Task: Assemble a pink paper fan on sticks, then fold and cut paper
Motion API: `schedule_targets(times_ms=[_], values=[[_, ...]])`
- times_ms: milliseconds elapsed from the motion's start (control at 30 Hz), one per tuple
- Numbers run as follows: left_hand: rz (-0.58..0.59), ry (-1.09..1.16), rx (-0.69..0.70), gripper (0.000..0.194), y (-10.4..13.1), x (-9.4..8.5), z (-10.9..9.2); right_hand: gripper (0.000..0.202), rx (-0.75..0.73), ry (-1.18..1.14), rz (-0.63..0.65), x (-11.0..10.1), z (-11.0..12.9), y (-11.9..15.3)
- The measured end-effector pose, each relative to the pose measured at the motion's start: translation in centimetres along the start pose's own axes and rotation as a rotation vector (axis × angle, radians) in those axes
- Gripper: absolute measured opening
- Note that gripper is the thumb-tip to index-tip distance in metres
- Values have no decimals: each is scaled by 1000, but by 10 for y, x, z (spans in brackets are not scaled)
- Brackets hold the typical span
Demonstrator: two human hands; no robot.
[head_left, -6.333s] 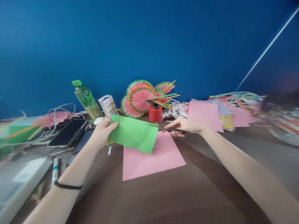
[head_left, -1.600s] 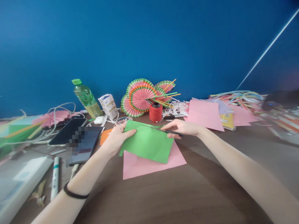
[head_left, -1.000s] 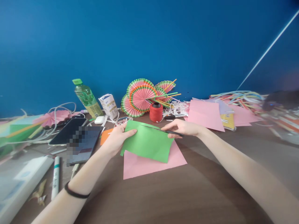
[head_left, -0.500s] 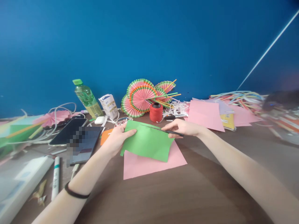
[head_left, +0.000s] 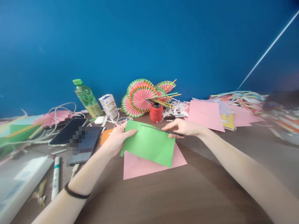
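Observation:
My left hand (head_left: 120,137) pinches the left edge of a sheet of green paper (head_left: 148,144), thumb on top and fingers behind. In my right hand (head_left: 178,127) is a pair of scissors (head_left: 163,130), with the blades pointing left across the upper part of the green paper. The handles are partly hidden by my fingers. Beneath the green paper a pink sheet (head_left: 137,169) lies on the table, its upper part covered. Just behind the paper stands a red spool of thread (head_left: 156,112).
Folded paper fans (head_left: 142,98) lean against the blue wall. A green-capped bottle (head_left: 87,99) and a small carton (head_left: 108,105) stand to their left. Two phones, cables and a white marker (head_left: 55,179) lie on the left. Pink sheets (head_left: 205,114) and paper scraps lie at the back right.
The lower right part of the green paper has dropped and flattened, covering more of the pink sheet. Both hands and the scissors stay almost in place.

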State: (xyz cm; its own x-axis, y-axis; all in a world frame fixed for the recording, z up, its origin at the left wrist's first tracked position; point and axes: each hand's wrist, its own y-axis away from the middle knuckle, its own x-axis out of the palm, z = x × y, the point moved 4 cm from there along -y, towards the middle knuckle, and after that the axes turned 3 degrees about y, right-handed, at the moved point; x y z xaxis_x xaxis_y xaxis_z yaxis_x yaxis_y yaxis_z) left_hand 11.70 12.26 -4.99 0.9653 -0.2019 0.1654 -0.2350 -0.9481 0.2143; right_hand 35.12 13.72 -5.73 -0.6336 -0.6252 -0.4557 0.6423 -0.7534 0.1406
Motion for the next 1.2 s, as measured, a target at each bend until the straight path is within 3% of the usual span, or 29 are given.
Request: schedule_targets(times_ms=[233, 567, 1200], values=[[-63, -5, -42, 14, -1, 0, 2, 56, 14, -8, 17, 2, 4, 1], [4, -4, -91, 9, 2, 5, 8, 56, 31, 1, 22, 2, 7, 1], [82, -8, -153, 28, 8, 20, 16, 56, -42, 39, 48, 9, 13, -2]])
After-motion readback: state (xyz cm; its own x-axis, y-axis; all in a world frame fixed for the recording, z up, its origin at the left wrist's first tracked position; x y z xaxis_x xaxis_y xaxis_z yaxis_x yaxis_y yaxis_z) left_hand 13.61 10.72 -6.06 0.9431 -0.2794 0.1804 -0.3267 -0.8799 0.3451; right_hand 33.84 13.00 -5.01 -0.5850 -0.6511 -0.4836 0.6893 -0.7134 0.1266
